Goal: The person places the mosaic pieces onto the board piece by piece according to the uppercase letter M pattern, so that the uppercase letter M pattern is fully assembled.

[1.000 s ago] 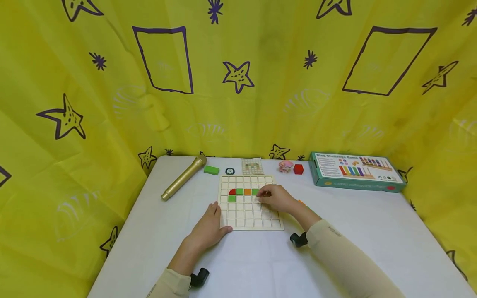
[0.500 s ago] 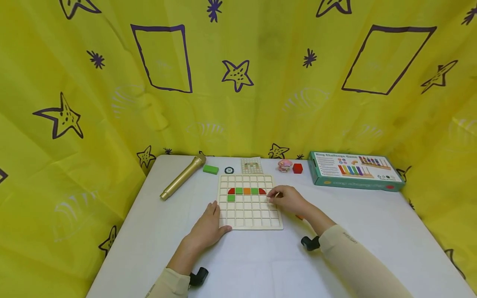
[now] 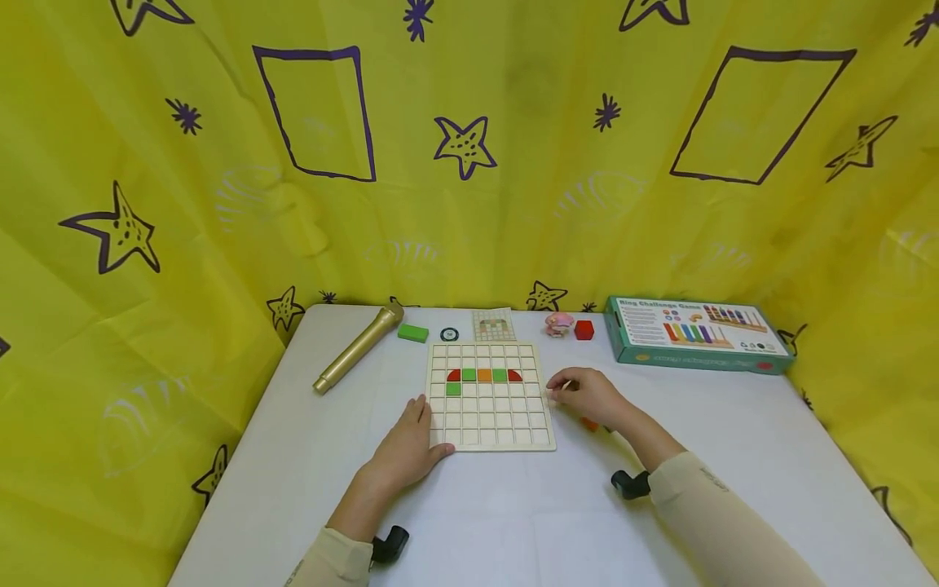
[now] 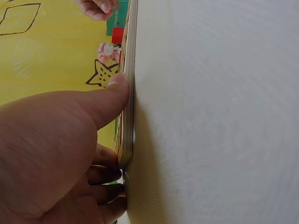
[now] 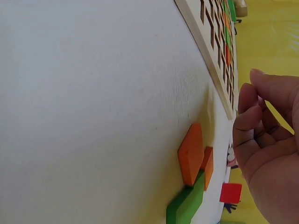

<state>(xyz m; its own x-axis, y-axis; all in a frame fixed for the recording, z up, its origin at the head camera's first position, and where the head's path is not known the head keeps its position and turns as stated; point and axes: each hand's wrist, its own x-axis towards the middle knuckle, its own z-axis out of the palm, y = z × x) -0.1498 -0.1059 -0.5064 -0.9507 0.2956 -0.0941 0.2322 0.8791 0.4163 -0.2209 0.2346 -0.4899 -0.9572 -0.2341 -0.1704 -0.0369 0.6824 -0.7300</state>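
A pale wooden grid board (image 3: pixel 506 447) lies on the table. In its cells sit a row of red, green and orange tiles, ending at a rounded red tile (image 3: pixel 515 376), with one green tile (image 3: pixel 453 390) below the row's left end. My left hand (image 3: pixel 405 447) rests at the board's near left corner, thumb on the near edge and fingers along the left side. Just right of the board is my right hand (image 3: pixel 590 396), fingers loosely bent and nothing between them. Below it, the right wrist view shows two orange tiles (image 5: pixel 190 154) and a green tile (image 5: pixel 191 200).
Behind the board lie a gold microphone (image 3: pixel 358 350), green block (image 3: pixel 413 333), round chip (image 3: pixel 449 334), pattern card (image 3: pixel 493 325), pink figurine (image 3: pixel 558 325) and red block (image 3: pixel 584 330). A game box (image 3: pixel 697 334) stands back right. A yellow curtain (image 3: pixel 469 228) hangs behind.
My right hand has moved right, off the board, leaving the rounded red tile at the row's right end. My left hand has stayed at the corner.
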